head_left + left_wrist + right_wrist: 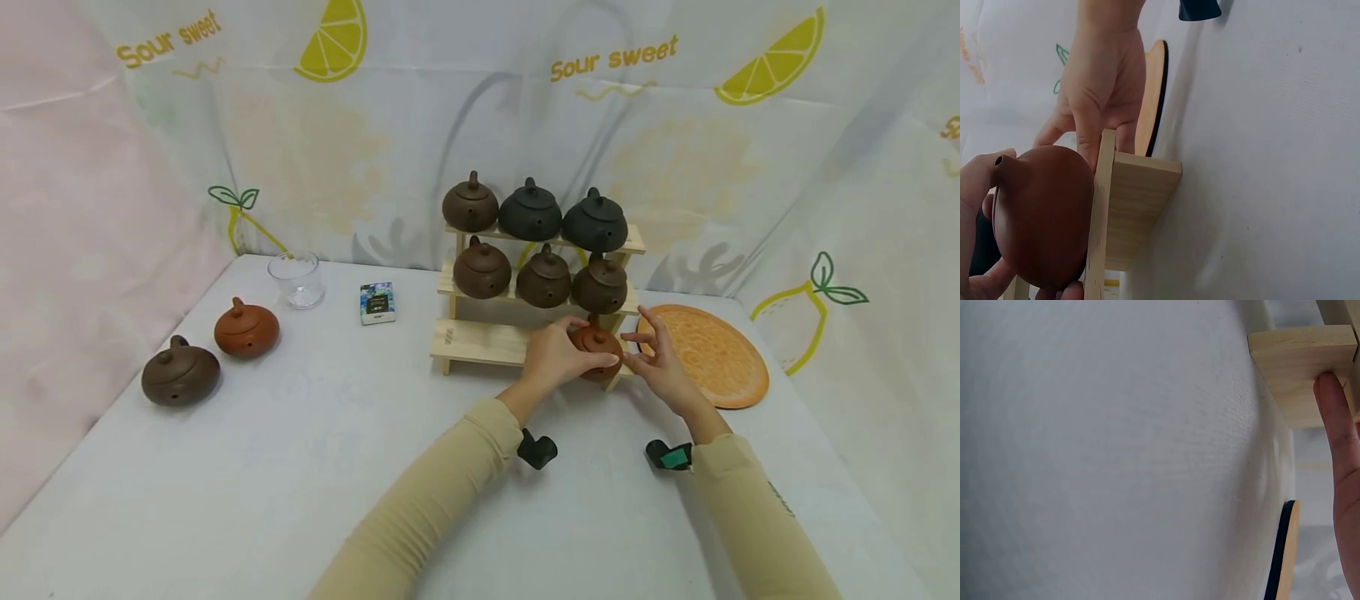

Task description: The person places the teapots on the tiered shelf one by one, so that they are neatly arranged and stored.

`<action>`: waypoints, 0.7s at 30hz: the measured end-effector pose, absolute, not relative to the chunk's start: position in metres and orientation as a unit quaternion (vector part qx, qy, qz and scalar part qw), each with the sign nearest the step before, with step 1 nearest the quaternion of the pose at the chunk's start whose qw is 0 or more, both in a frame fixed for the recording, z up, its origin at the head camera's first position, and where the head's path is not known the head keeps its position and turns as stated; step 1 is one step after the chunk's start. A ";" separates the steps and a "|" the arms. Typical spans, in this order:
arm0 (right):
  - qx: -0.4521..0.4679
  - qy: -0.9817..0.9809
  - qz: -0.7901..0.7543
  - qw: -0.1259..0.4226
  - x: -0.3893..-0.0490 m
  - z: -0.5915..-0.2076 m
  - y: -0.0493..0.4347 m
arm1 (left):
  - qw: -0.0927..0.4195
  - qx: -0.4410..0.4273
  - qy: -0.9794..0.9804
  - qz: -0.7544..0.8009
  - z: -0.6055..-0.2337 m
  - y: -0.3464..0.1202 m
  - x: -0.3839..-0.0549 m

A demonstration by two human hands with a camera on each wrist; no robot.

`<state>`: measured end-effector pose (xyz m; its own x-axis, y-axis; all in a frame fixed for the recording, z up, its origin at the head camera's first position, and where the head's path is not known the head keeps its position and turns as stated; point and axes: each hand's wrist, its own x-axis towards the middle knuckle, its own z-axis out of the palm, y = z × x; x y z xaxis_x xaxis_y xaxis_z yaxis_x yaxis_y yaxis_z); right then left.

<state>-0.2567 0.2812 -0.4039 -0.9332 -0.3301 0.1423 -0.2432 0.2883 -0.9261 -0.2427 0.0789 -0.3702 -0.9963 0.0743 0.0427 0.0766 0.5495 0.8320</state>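
Observation:
At the right end of the wooden stand's (480, 342) lowest shelf, my left hand (557, 357) grips a reddish-brown teapot (598, 342). In the left wrist view the teapot (1047, 215) sits against the shelf board, thumb near its spout, fingertips at its far side. My right hand (663, 371) is at the stand's right end, fingers spread. A straight finger (1338, 425) touches the wooden end piece (1304, 369) in the right wrist view. Three teapots, one brown (470, 207) and two black (529, 212), fill the top shelf; three brown ones (543, 279) stand on the middle shelf.
On the left of the white table stand a brown teapot (180, 375), a reddish teapot (247, 330) and a clear glass (296, 282). A small patterned box (377, 303) lies left of the stand. Right of it is a round orange-patterned mat (708, 354). A printed curtain hangs behind.

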 end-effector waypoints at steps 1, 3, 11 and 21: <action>-0.179 0.802 -0.569 0.039 -0.257 -0.404 0.281 | 0.006 -0.042 -0.881 -0.471 -0.371 0.080 -0.242; -0.179 0.802 -0.569 0.041 -0.257 -0.404 0.281 | 0.014 -0.043 -0.881 -0.472 -0.372 0.081 -0.242; -0.181 0.803 -0.567 0.039 -0.258 -0.404 0.280 | 0.017 -0.060 -0.857 -0.512 -0.376 0.073 -0.239; -0.178 0.804 -0.566 0.039 -0.257 -0.404 0.281 | 0.011 -0.160 -0.807 -0.569 -0.375 0.021 -0.225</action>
